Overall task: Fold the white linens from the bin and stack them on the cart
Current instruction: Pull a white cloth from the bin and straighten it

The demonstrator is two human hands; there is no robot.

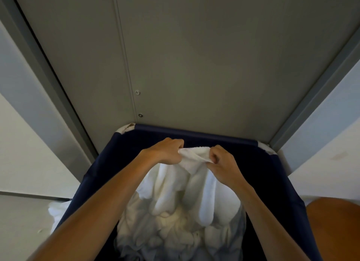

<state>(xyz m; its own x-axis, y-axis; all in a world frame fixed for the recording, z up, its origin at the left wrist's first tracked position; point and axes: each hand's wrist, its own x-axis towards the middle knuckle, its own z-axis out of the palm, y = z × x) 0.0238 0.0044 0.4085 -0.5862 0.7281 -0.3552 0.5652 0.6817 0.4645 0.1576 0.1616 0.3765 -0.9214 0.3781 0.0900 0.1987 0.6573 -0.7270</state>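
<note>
Panelling [194,56], grey, fills twelve o'clock; one navy bin [272,173] butts against it, keeping the white linens [175,221] heaped toward six o'clock, too tangled to count; one linen [194,155] is drawn up at centre, probably to find its edge; two hands, left hand [165,151] and right hand [222,161], pinch it with curled fingers.

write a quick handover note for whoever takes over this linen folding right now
The left hand and right hand both grip the top edge of one white linen, held up over the navy bin. A pile of linens lies in the bin below. The cart is not in view, and no folded piece is visible. Left to do: fold this one, stack it, then work through the pile.
</note>
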